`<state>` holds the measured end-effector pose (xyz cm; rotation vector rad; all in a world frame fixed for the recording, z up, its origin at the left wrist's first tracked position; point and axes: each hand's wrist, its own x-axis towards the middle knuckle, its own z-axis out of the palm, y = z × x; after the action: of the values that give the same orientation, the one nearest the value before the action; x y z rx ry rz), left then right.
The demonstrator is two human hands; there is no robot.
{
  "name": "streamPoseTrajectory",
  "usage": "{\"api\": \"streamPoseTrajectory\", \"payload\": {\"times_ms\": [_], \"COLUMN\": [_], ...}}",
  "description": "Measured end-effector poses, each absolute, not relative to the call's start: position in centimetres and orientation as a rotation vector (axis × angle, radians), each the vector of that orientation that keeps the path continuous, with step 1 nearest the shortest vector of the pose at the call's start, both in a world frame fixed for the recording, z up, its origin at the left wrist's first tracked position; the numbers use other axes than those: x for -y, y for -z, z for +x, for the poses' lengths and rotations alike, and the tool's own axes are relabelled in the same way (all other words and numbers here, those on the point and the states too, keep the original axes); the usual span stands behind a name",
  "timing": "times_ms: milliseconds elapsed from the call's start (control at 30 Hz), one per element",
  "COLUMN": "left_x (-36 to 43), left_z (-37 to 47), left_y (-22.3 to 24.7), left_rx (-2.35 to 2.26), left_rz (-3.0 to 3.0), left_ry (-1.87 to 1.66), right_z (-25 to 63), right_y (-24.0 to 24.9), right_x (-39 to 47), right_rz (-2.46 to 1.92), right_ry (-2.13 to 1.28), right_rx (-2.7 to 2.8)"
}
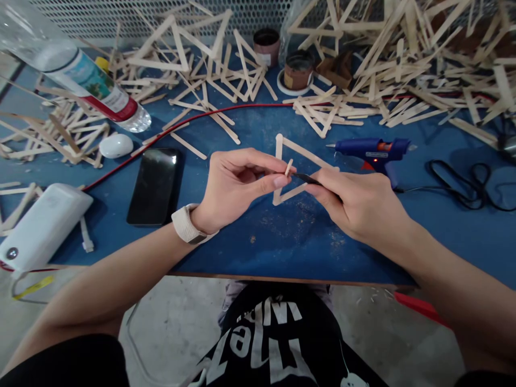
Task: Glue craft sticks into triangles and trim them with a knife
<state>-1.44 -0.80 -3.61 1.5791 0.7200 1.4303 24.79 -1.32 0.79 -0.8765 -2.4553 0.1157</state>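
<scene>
My left hand pinches a short piece of wooden craft stick between thumb and fingertips. Wrapped round a slim black hand tool is my right hand; the tool's tip reaches the stick piece, and its exact kind is not clear. Beneath both hands a triangle of craft sticks lies on the blue table, its right corner hidden by my right hand. Just beyond that hand, a blue hot glue gun rests on its side with a red light showing.
Heaps of craft sticks line the back, around small brown pots. On the left are a plastic bottle, a white mouse-shaped object, a black phone and a white power bank. A black cord coils at right.
</scene>
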Motion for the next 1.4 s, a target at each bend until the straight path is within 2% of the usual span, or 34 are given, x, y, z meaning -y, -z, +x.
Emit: {"api": "streamPoseTrajectory", "payload": {"times_ms": [1400], "left_x": [1.6], "left_z": [-1.2], "left_y": [2.6], "left_rx": [-0.79], "left_rz": [1.581], "left_ry": [-1.345], "right_z": [24.9], "right_y": [-1.2], "right_x": [2.0], "right_rz": [-0.916], "right_ry": [-0.092], "right_rx": [2.361]}}
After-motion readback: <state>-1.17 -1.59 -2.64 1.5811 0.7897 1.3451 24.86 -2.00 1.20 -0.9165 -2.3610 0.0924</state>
